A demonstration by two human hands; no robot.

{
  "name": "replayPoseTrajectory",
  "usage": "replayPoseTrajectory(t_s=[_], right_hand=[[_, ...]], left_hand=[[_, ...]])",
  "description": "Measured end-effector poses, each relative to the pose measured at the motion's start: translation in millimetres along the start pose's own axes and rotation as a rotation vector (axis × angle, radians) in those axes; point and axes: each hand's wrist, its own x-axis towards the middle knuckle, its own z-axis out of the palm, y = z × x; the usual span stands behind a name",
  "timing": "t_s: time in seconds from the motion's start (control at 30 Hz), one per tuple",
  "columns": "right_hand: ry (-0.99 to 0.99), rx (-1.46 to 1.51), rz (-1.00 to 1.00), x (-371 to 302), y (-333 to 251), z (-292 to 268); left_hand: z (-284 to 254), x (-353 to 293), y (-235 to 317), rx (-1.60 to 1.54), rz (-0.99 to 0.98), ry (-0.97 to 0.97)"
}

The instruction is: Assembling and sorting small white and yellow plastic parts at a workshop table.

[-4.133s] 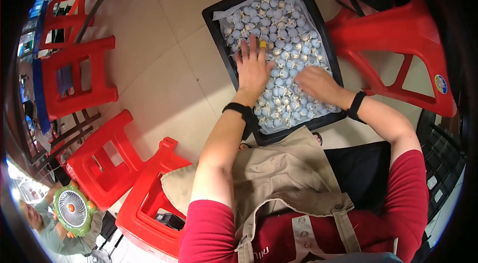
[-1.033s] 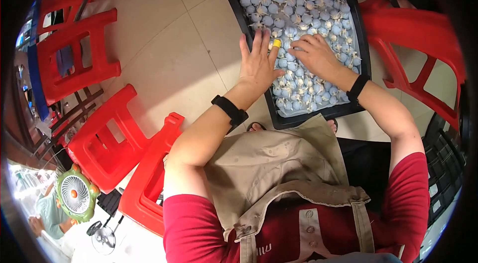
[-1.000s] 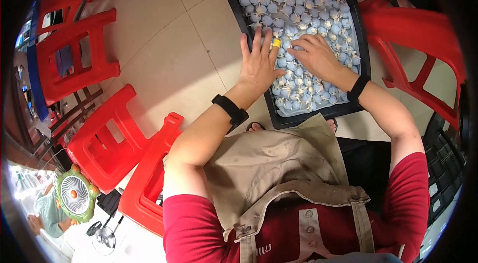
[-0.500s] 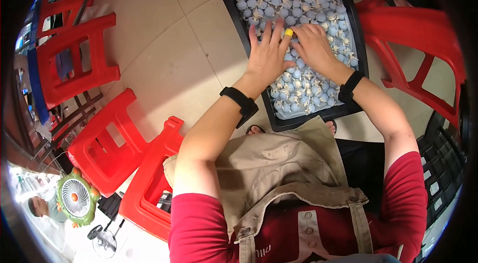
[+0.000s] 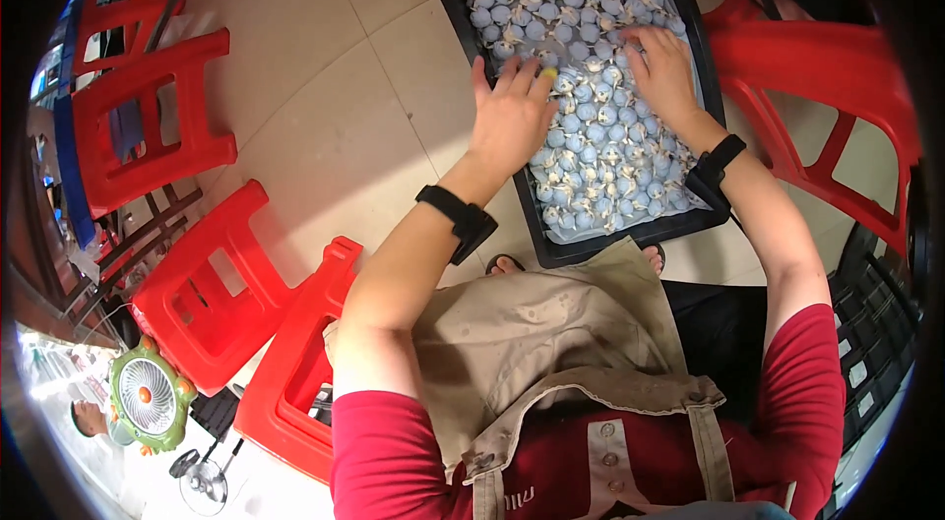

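Observation:
A black tray with a pale liner is filled with small light-blue round pieces that carry whitish trailing bits; they look like little figure heads. My left hand rests at the tray's left edge, fingers spread and fingertips on the pieces, with a yellow band near the tip of one finger. Over the right side of the tray is my right hand, thumb and fingers apart, their tips touching or just above the pieces. Nothing shows held in either hand. Both wrists wear black straps.
Red plastic stools stand on the left, and another red stool is close on the right. A green fan is at the lower left, near a person. Black crates are at the right. Tiled floor surrounds the tray.
My hands have moved apart: the left one toward the tray's left edge, the right one toward its right side. The pieces between them are now uncovered.

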Motion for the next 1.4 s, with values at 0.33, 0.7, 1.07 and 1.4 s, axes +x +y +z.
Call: replayPoseTrajectory(t_s=[0.33,0.7,1.07,1.4], right_hand=[[-0.156,0.057,-0.179,-4,-27,12],[-0.237,0.069,-0.115,-9,-38,13],[-0.211,0.441,0.148,-3,-43,15],[-0.080,0.994,0.201,29,-103,-89]], left_hand=[[9,3,-8,0.014,-0.027,0.086],[7,2,1,-0.033,-0.055,0.108],[2,3,2,-0.137,-0.081,0.161],[-89,29,56,-1.775,-0.331,0.222]])
